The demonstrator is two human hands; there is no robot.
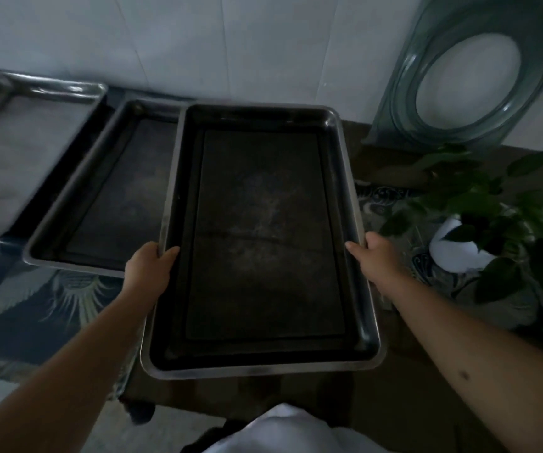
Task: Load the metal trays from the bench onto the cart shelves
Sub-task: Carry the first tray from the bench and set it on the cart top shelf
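Observation:
I hold a large rectangular metal tray [263,366] with a dark inside, lengthwise in front of me, above the bench. My left hand [147,268] grips its left long rim, thumb over the edge. My right hand [373,258] grips the right long rim the same way. A second metal tray [77,204] lies on the bench just left of the held one, partly hidden by it. A third, paler tray [21,148] lies further left. No cart is in view.
The bench carries a dark patterned cloth [44,305]. A potted green plant [479,217] in a white pot stands at the right, close to my right hand. A coil of clear hose [427,60] leans on the white tiled wall behind.

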